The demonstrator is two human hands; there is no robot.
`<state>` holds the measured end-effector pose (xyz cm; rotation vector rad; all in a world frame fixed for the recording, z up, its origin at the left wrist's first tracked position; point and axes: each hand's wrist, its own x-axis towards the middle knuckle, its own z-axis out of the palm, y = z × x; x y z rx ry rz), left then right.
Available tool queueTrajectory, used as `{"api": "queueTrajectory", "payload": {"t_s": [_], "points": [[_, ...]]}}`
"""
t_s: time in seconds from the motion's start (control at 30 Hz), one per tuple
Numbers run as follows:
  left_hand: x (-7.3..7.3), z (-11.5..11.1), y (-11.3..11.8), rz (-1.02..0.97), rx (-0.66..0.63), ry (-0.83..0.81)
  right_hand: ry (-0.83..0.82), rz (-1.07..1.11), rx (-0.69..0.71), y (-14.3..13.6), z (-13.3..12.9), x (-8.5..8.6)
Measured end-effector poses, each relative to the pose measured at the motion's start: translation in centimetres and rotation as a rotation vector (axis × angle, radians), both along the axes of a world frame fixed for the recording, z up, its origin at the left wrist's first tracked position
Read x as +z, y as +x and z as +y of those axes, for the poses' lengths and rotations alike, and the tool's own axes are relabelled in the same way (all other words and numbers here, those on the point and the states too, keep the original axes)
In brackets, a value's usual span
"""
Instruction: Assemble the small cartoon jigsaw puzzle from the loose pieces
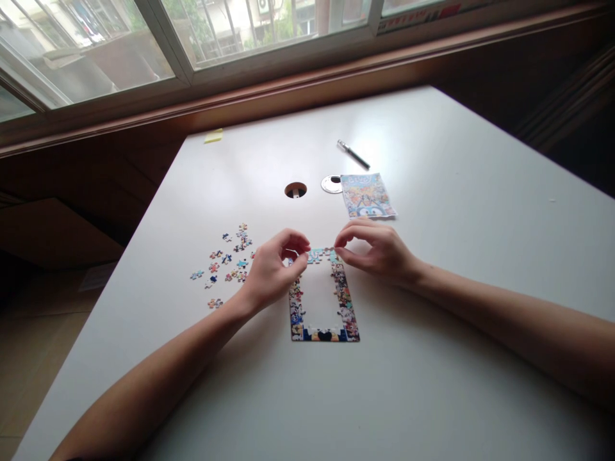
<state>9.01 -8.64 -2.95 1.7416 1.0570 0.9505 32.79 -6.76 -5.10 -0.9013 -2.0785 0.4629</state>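
White-topped table (413, 390), broad, filling most of the view; its surface bears everything listed below except the last entry.

Item: one jigsaw border (344, 294), a tall rectangle, just below the centre of the frame. Multicoloured strips down both long sides, pale blue pieces at the top, dark blue and yellow at the bottom; bare tabletop shows through its middle.

Item: one left hand (271, 267), at the border's upper left corner, fingers curled, a narrow gap between thumb and fingertips. From where I stand I cannot tell whether a piece sits between them.

Item: one right hand (382, 251), at the upper right corner, thumb and forefinger brought close together at the top row (any piece pinched there is too small to make out).

Item: loose jigsaw pieces (226, 258), scattered left of centre, beside the left hand.

Item: one printed picture sheet (368, 194), right of upper centre, overlapping a silvery ring-shaped cover (329, 185); a round hole (295, 191) in the tabletop lies to their left.

Item: one black-barrelled pen (353, 155), above the sheet.

Item: one yellow sticky note (213, 136), upper left.

Item: sliding window (283, 32), along the top.
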Motion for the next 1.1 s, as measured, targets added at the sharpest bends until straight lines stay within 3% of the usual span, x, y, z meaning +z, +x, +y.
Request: {"api": "queueTrajectory", "payload": {"t_s": [0.13,0.4,0.67,0.87,1.03,1.1], "points": [[-0.1,0.3,-0.4,0.129,0.024,0.087,-0.085,-0.030,-0.026,0.2,0.2,-0.2],[-0.2,0.3,-0.4,0.157,0.018,0.117,-0.178,-0.023,-0.130,0.4,0.3,-0.5],[-0.2,0.3,-0.5,0.167,0.015,0.133,-0.049,-0.166,-0.079,0.3,0.5,-0.9],[-0.4,0.4,-0.5,0.164,0.008,0.139,-0.132,-0.106,-0.045,0.4,0.5,-0.4],[-0.5,0.4,-0.4,0.141,-0.021,0.138,-0.316,0.040,0.037,0.4,0.2,0.1],[-0.5,0.2,-0.3,0.124,-0.043,0.116,-0.303,0.098,0.063,0.4,-0.1,0.3]]}}
